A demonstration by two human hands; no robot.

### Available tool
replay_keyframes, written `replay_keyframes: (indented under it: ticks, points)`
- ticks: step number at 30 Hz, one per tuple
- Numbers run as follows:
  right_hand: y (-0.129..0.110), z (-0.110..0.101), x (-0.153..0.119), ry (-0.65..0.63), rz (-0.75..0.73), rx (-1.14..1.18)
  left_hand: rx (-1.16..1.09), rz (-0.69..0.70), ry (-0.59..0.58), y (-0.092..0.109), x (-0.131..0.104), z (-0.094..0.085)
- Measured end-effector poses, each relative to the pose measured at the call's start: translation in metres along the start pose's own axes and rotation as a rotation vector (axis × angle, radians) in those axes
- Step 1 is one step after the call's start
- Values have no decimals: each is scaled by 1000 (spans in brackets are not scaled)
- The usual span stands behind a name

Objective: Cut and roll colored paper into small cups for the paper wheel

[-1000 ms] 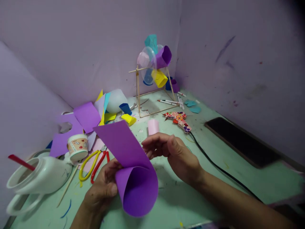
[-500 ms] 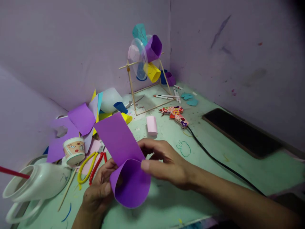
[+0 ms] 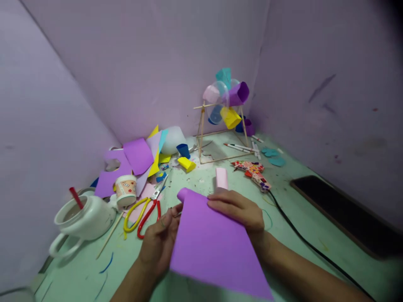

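Observation:
A sheet of purple paper [image 3: 214, 247] lies across my two hands, its broad side facing up and its far left corner curled into a small roll. My left hand [image 3: 160, 241] grips the left edge, with some of its fingers hidden behind the sheet. On the far right edge, my right hand [image 3: 237, 209] has its fingers over the paper, its thumb out of sight. Just beyond the right hand stands a small pale pink paper tube [image 3: 221, 178]. Scissors [image 3: 147, 212] with yellow and red handles lie left of my left hand.
A white teapot-shaped mug [image 3: 91, 220] and a paper cup [image 3: 126, 191] stand at left, near purple paper scraps [image 3: 138, 155]. Behind is a stick frame [image 3: 201, 130] with a wheel of coloured paper cups. A patterned glue gun [image 3: 252, 170], its black cord, and a phone [image 3: 343, 214] lie right.
The purple paper was rolled into a wide cone with a strip sticking up; now it is spread flatter, its broad side toward me. My view has shifted, so the background sits lower and further right.

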State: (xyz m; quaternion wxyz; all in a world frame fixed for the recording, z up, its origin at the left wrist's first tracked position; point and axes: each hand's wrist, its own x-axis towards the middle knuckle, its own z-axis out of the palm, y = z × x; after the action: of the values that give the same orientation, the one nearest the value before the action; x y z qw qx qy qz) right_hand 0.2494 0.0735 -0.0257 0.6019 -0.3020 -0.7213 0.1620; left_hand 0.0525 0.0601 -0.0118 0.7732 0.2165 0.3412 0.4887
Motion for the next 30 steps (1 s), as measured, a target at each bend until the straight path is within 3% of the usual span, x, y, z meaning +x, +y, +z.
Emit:
replay_keyframes:
  ticks: [3, 9, 15, 24, 30]
  points:
    - [2, 5, -5, -115, -204, -63, -41, 14, 9, -3, -4, 0]
    - [0, 2, -13, -201, -466, -161, 177, 154, -121, -1, -17, -6]
    - [-1, -3, -18, -355, -483, -261, 158, 148, -97, 1, -22, -4]
    - [2, 4, -19, -284, -445, -218, 167, 129, -126, 1, -18, -6]
    - [-3, 7, -13, -213, -245, -111, 115, 33, -52, 2, -15, -4]
